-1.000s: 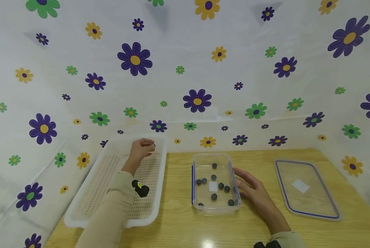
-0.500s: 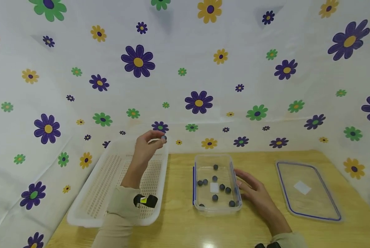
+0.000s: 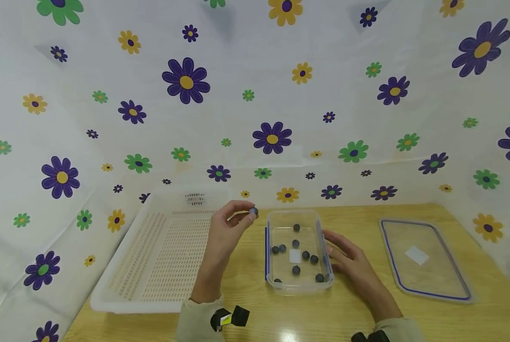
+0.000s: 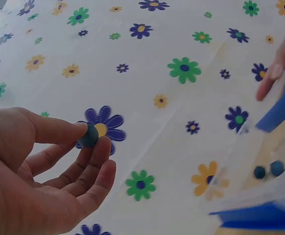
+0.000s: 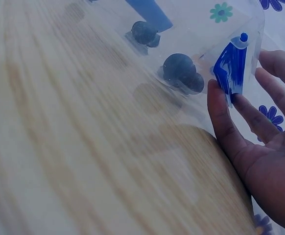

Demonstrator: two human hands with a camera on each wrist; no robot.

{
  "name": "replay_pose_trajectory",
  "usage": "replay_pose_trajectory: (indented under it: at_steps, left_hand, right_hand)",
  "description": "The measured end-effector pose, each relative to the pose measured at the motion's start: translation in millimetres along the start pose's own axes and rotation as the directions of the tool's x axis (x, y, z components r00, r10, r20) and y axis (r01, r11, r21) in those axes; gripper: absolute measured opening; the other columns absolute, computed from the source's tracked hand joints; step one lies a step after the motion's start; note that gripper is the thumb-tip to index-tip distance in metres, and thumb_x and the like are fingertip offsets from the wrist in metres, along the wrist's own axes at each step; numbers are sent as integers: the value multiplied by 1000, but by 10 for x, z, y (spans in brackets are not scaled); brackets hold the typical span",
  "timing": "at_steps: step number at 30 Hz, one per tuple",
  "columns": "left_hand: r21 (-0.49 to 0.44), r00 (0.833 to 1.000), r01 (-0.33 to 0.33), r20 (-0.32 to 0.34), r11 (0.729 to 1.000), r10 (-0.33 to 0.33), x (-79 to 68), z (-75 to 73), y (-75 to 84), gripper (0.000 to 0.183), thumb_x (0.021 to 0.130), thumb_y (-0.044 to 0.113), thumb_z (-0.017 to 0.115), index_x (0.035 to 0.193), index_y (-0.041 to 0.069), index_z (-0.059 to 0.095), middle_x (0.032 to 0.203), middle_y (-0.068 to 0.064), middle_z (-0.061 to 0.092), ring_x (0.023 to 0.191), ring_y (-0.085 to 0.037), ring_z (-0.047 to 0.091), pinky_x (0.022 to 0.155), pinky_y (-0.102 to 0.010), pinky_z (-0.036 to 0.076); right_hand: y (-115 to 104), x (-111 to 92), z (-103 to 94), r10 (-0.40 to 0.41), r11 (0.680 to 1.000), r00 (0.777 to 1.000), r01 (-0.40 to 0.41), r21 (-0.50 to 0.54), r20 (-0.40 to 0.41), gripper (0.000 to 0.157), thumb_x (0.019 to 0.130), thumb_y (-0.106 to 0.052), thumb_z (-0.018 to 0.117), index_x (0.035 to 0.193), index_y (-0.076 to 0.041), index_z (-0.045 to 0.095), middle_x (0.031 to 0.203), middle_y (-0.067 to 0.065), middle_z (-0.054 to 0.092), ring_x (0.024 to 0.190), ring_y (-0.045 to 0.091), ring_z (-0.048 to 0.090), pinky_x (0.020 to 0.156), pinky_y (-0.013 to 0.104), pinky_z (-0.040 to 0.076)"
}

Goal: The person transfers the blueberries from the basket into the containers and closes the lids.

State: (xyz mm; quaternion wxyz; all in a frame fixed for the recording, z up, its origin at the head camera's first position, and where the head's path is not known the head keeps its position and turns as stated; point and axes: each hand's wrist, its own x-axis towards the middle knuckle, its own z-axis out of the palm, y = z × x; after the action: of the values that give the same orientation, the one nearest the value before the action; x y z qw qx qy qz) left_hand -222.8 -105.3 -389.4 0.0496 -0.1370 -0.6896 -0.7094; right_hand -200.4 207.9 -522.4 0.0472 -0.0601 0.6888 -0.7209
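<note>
My left hand (image 3: 225, 237) pinches a blueberry (image 3: 254, 212) between thumb and fingertips, raised between the white basket and the clear container. In the left wrist view that blueberry (image 4: 88, 136) is round and dark blue. The clear plastic container (image 3: 299, 289) has blue side latches and holds several blueberries (image 3: 296, 270) scattered over its bottom. My right hand (image 3: 357, 268) rests against the container's right side with its fingers extended. In the right wrist view, fingertips touch around the blue latch (image 5: 232, 66) there.
A white perforated basket (image 3: 137, 308) stands on the left of the wooden table (image 3: 255, 318). At the right lies a clear lid (image 3: 440, 268) with a blue seal. A flower-printed cloth (image 3: 237, 57) hangs behind and at the sides.
My left hand has lifted out of the basket with the blueberry and moved right, toward the container. The right hand stays at the container's side.
</note>
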Motion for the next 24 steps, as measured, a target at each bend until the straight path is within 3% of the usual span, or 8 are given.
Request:
replay_pose_trajectory:
  at_steps: [8,17,24]
  left_hand:
    - [-23,1000,-2,18,1000,2,-89,298,-193,19,93,-8,68,113,-7,68,116,-20,65,104,-34,67,86,-26,57]
    - [-4,993,33,-113,999,-33,-173,509,-359,16,92,-5,71,107,-3,71,110,-16,67,101,-30,68,79,-23,56]
    - [-61,997,34,-64,998,-38,-157,623,-578,17,91,-8,70,108,-7,69,110,-19,67,102,-33,68,80,-22,56]
  right_hand:
    - [2,-22,8,-4,1000,1000,3,22,14,51,107,-22,58,154,-9,45,161,15,37,124,28,60,89,44,58]
    - [-8,-13,9,24,1000,1000,-24,-1,8,52,106,-25,58,154,-11,45,161,14,37,123,29,60,89,43,58]
    - [2,-4,-1,5,1000,1000,-5,-14,11,51,108,-25,56,155,-10,43,161,15,36,123,22,61,90,42,58]
